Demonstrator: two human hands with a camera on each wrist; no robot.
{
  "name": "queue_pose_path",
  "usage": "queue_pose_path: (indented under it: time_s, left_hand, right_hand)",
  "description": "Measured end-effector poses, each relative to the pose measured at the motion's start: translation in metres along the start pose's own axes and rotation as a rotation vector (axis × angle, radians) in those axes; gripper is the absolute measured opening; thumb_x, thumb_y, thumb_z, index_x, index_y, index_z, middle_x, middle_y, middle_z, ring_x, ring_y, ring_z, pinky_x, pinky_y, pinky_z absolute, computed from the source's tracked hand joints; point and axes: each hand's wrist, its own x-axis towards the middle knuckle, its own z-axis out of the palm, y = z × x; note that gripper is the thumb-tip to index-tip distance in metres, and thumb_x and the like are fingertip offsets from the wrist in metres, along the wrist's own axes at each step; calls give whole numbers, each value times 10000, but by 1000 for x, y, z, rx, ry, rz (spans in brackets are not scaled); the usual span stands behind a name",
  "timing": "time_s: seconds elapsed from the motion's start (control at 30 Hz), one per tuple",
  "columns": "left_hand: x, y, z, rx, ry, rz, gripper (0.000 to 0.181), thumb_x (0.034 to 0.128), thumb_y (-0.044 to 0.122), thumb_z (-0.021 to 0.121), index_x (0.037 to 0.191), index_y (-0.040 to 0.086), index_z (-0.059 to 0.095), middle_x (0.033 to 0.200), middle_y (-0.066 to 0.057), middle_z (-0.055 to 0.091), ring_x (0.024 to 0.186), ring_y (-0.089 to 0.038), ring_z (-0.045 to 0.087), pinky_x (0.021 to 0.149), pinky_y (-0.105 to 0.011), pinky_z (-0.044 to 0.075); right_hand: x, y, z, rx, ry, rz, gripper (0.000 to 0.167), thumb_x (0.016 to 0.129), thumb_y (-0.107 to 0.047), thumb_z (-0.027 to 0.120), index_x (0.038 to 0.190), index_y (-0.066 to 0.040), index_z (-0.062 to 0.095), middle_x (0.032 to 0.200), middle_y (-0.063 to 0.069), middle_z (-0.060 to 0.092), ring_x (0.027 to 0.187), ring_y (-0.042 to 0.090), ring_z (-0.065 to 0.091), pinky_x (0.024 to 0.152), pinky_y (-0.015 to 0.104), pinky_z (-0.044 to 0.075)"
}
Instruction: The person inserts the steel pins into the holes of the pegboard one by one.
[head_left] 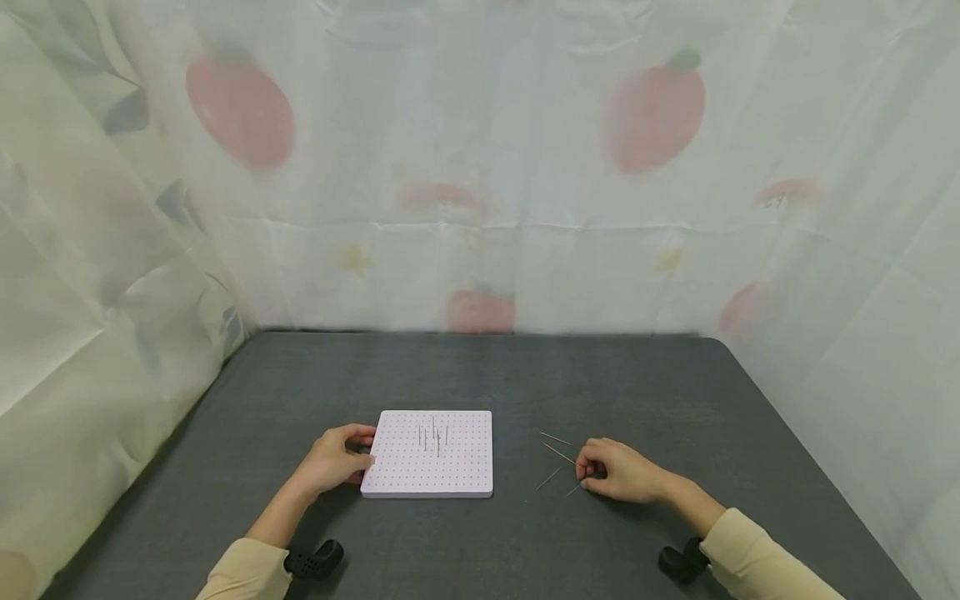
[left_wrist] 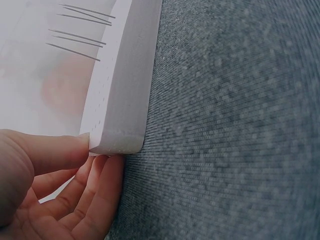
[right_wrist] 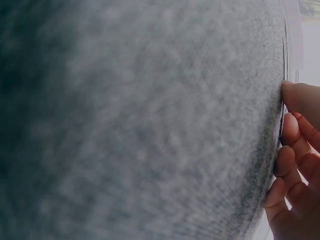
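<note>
Cream sleeves [head_left: 761, 558] are flanking the near side of a dark grey table [head_left: 600, 375]. On it, a white perforated board [head_left: 431, 481] is lying slightly left of centre, well apart from the far edge. Its left edge is being pinched by the left hand [head_left: 330, 458]. Near the tabletop, the right hand [head_left: 618, 473] is bending its fingers; whether it's holding anything, I can't tell. 6 upright needles [head_left: 438, 443] are standing in the board; 4 loose needles [head_left: 558, 452] are lying beside the right hand.
</note>
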Motion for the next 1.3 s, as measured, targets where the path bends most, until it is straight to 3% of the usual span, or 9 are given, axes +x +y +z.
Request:
queue_pose_path:
  time_s: [0.73, 1.3]
  left_hand:
    - [0, 0, 1, -18, 9, -2, 508, 827, -12, 671, 1318, -61, 547, 1204, -226, 622, 823, -148, 647, 648, -357, 603]
    - [0, 0, 1, -11, 13, -7, 502, 830, -14, 674, 1315, -56, 551, 1203, -225, 624, 810, -151, 648, 653, -360, 606]
  right_hand:
    - [3, 5, 2, 26, 5, 2, 120, 909, -138, 681, 842, -226, 634, 818, -104, 560, 760, -43, 458, 665, 154, 418]
    - [13, -3, -4, 137, -25, 105, 56, 971, -151, 593, 918, -154, 611, 778, -94, 521, 669, -56, 422, 600, 160, 398]
